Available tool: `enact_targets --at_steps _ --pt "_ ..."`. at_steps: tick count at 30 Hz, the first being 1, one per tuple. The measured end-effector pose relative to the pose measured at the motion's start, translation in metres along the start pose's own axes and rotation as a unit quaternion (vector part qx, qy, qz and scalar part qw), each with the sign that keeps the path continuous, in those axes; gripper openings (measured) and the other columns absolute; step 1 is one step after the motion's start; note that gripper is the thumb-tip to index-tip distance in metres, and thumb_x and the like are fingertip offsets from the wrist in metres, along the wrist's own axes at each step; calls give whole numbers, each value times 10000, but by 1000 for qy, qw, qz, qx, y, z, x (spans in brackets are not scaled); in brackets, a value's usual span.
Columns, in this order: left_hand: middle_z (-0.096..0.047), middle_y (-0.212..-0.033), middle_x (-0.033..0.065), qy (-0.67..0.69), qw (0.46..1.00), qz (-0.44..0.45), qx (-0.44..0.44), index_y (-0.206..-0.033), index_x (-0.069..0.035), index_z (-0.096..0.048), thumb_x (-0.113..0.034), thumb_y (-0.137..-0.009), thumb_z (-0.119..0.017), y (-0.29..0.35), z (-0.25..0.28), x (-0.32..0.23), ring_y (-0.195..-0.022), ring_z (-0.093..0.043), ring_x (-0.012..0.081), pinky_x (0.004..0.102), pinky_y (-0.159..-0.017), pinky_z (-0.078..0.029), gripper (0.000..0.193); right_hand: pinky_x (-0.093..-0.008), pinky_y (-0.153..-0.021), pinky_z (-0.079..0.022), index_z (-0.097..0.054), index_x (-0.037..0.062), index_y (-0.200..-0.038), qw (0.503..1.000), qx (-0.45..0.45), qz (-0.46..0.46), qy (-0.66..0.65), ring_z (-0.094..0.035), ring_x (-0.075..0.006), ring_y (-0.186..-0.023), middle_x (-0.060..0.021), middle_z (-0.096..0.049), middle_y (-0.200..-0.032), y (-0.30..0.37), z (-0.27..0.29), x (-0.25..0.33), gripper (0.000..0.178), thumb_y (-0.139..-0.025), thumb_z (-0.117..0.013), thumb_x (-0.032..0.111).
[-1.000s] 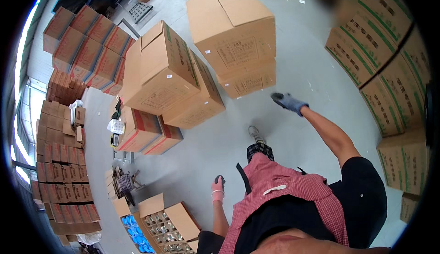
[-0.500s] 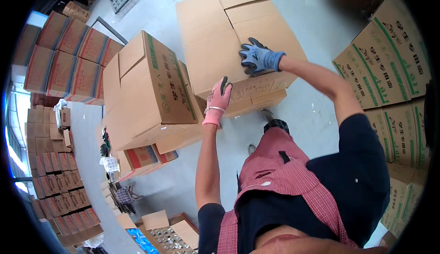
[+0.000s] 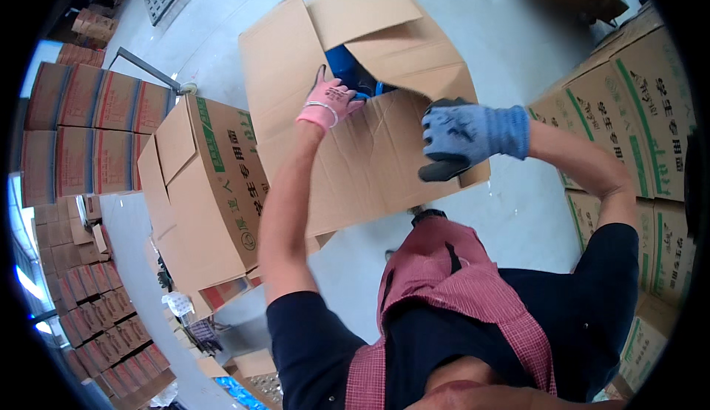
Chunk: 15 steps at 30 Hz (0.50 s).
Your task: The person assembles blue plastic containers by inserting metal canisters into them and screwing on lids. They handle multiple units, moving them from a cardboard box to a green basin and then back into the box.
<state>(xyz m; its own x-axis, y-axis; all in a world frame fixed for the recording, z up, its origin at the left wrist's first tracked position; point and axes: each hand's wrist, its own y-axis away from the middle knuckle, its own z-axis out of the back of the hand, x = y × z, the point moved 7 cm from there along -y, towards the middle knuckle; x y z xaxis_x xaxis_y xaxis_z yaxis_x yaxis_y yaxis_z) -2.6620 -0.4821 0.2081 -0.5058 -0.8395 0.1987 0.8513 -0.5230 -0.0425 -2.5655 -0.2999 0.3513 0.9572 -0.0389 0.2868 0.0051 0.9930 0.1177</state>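
Ahead, a big cardboard carton [image 3: 370,158] with top flaps [image 3: 362,14] parted; to its left, a closed carton [image 3: 185,203]. Over the right edge, a blue-gloved right hand [image 3: 470,138], half-curled, impossible to tell whether gripping. At the opening, a pink-gloved left hand [image 3: 330,103] touching the flap edge, grasp likewise unclear; alongside, blue contents [image 3: 342,64].

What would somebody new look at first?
Probably the left hand, gloved in pink, at the gap in the big cardboard box, upper middle, and the right hand, gloved in blue, by that box's right side. Something blue shows inside. Stacked green-striped boxes stand along the right edge.
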Motion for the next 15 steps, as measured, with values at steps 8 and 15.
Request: enact_targets --at_steps 8,15 --pt "-630 -707 -10 -56 990 63 -111 -822 -165 -662 -258 -867 -538 100 146 118 -866 -583 152 325 -856 -425 162 -378 -801 -447 -615 88 -837 985 -90 -145 -19 -551 -279 -818 -96 -563 -794 120 34 -25 280 -721 -690 332" --pt "-562 -1202 155 111 917 361 -130 -1309 -16 -426 -190 -786 -674 196 181 121 -1114 -541 258 354 -979 -386 605 -366 -840 -473 -568 27 -1088 852 -316 -412 69 -581 -272 -992 -137 -600 -1037 202 65 -51 461 -719 -749 237"
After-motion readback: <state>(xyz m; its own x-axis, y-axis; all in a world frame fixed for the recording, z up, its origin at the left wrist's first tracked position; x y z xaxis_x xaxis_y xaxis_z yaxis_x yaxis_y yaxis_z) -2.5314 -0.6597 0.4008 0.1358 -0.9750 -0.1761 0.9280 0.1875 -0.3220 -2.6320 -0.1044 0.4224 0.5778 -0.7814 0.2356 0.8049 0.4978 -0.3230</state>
